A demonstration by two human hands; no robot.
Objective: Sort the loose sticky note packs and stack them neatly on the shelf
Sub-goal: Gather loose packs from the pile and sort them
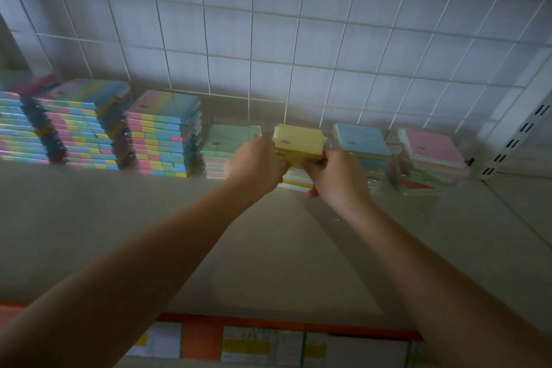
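Two bare arms reach over a beige shelf (89,218) backed by a white wire grid (268,24). L to R along the back: 3 tall stacks of multicolour packs, the far-left stack (18,128) cut by the frame edge, the second stack (80,131) beside it, the third stack (162,140) a bit lower. Next come 4 short piles: a green-topped pile (227,140), a pile under the hands w/ striped pastel edges (295,181), a blue-topped pile (363,140) and a loose, skewed pink-topped pile (433,155) at far R.

Left hand (254,163) is curled on the L end of the yellow packs (297,140), approx 2, exact count unclear; fingers wrap behind and are hidden by the knuckles. Right hand (334,172) clamps the R end, thumb on the near side, fingers tucked around the far edge. The yellow packs sit between both hands, held just above the striped pile; can't tell if they touch it. A slotted white upright (519,134) stands at far R. Along the shelf's front lip runs an orange price strip (268,334) w/ several paper labels, text unreadable.
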